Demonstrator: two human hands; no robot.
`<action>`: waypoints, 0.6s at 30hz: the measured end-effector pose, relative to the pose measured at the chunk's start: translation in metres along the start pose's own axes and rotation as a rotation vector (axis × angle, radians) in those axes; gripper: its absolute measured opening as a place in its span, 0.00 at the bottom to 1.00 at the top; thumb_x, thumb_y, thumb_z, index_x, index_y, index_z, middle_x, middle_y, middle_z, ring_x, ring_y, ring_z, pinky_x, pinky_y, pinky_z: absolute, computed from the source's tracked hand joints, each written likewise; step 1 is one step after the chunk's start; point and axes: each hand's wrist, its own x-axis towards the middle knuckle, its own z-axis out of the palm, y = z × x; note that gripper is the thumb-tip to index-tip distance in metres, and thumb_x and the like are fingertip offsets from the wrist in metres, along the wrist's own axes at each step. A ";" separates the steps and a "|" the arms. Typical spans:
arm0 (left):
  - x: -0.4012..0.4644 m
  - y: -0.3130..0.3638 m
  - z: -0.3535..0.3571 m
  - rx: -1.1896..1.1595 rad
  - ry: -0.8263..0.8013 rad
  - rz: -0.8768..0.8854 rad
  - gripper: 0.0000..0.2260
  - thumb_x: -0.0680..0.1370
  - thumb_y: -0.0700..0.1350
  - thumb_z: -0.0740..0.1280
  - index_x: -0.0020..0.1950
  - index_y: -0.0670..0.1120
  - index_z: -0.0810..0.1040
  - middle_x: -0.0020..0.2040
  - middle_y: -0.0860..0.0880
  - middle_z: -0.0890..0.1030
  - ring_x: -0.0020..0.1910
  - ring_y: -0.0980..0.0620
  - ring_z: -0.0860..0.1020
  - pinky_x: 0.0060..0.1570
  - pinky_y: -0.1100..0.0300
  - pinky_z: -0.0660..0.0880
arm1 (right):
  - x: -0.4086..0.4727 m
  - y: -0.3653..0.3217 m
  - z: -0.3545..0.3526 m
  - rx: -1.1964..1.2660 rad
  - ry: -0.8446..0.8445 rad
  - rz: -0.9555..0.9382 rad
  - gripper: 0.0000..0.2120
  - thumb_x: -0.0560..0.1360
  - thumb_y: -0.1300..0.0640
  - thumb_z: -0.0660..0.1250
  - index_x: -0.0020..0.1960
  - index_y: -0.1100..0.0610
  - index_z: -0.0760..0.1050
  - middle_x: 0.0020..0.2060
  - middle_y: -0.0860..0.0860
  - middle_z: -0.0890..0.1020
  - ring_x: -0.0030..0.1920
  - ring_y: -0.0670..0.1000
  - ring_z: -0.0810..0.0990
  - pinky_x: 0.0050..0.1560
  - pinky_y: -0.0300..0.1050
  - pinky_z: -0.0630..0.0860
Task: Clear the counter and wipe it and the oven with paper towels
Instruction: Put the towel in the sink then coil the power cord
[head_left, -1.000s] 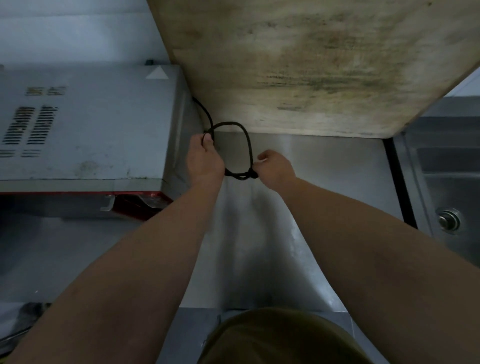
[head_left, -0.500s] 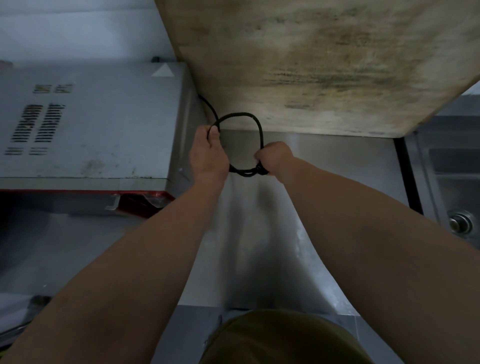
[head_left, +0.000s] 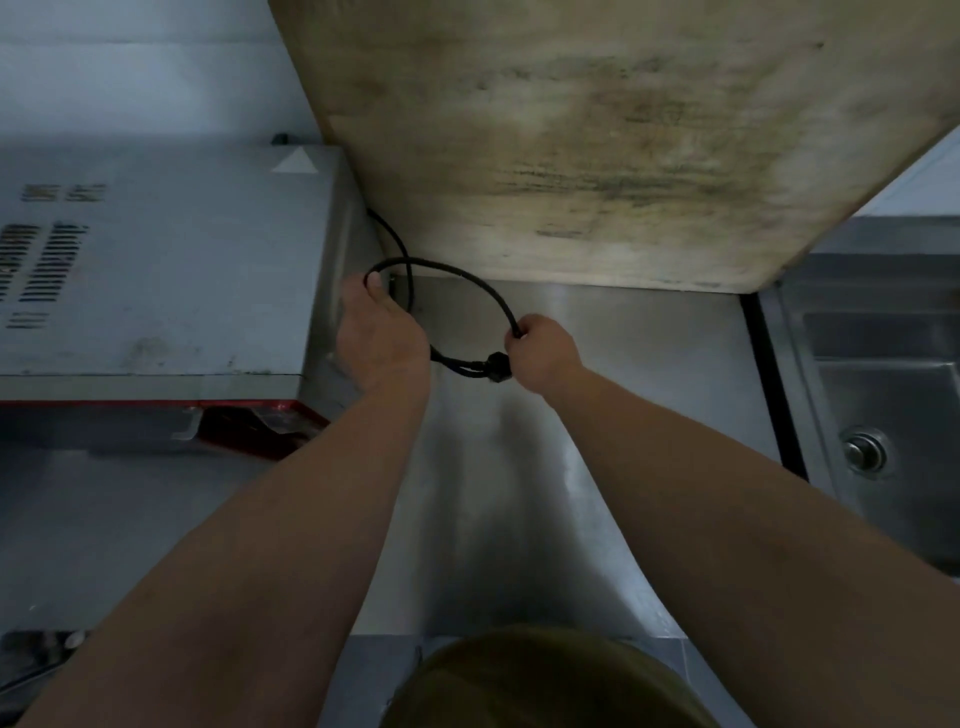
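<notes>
Both hands are on the black cord (head_left: 467, 278) now, coiling it. This looks like the clearing step, tidying the oven's lead off the table before any wiping. The left hand (head_left: 382, 338) has its grip curled round one side of the loop, right against the oven's (head_left: 171, 260) side wall; the right hand (head_left: 545, 353) has its grip pinched tight on the other side of the loop, with the plug end bunched just beside its knuckles. The cord's tail runs up beyond the left grip into the gap behind the oven.

Next move, I'd say: tuck the coil away beside or behind the oven so it won't spring open, then fetch paper towels, and none are in view.

The steel table (head_left: 597, 364) below the grips is bare and shiny. Beyond both grips a stained wooden board (head_left: 597, 140) leans over the back. Off past the right grip, a sink (head_left: 883, 364) with its drain.
</notes>
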 end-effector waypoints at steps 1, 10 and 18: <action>-0.002 0.002 0.000 0.032 -0.011 0.015 0.17 0.86 0.53 0.49 0.60 0.44 0.71 0.45 0.48 0.75 0.45 0.49 0.72 0.45 0.58 0.62 | -0.004 0.002 -0.001 0.036 0.009 0.011 0.08 0.81 0.56 0.60 0.47 0.59 0.73 0.40 0.53 0.77 0.40 0.53 0.75 0.40 0.43 0.70; -0.010 -0.002 0.011 0.008 -0.104 0.082 0.16 0.86 0.52 0.52 0.64 0.43 0.70 0.49 0.45 0.76 0.46 0.46 0.73 0.45 0.56 0.64 | -0.017 0.010 -0.014 0.387 0.057 0.243 0.09 0.79 0.61 0.64 0.57 0.63 0.73 0.45 0.58 0.78 0.51 0.64 0.81 0.48 0.63 0.81; -0.040 -0.007 0.030 0.371 -0.083 0.840 0.24 0.77 0.46 0.65 0.74 0.47 0.70 0.74 0.36 0.66 0.71 0.36 0.67 0.65 0.40 0.67 | -0.014 0.025 -0.033 0.389 0.143 0.274 0.07 0.80 0.61 0.61 0.55 0.62 0.74 0.46 0.62 0.80 0.47 0.64 0.83 0.47 0.61 0.82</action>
